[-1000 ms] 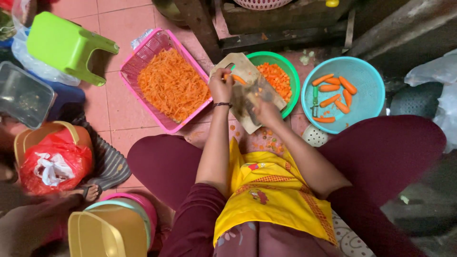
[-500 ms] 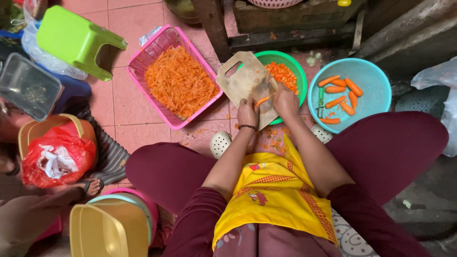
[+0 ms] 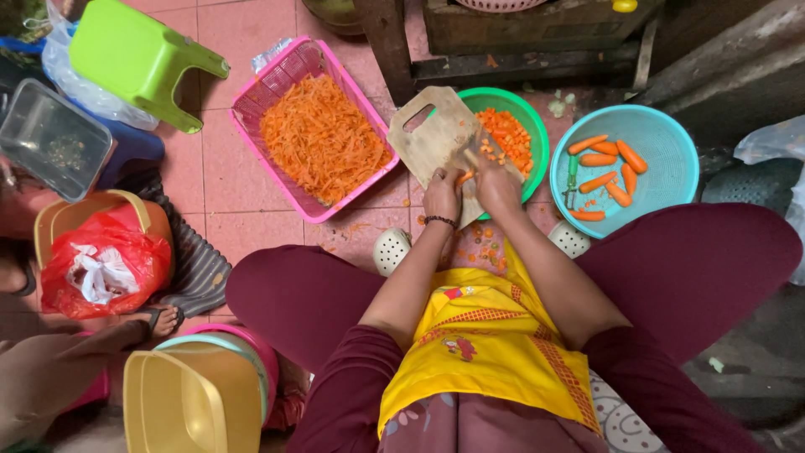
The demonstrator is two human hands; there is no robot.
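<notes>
On the near edge of the pale wooden cutting board (image 3: 436,138), your left hand (image 3: 442,195) is pinching a firm, slippery orange carrot piece (image 3: 465,176) by its end while your right hand (image 3: 496,184) is closing around something I cannot make out.

Both hands (image 3: 470,191) cut carrot (image 3: 464,177) on a board (image 3: 432,138).

Maroon clothes under a bright yellow apron

The person wears dark maroon trousers (image 3: 335,294) and a maroon top with sleeves pushed up past the elbows. A yellow apron (image 3: 490,344) covers the lap, trimmed with an orange patterned band and a small red picture. A dark beaded bracelet (image 3: 440,221) circles the left wrist. White perforated clogs (image 3: 392,249) show on the feet.
</notes>
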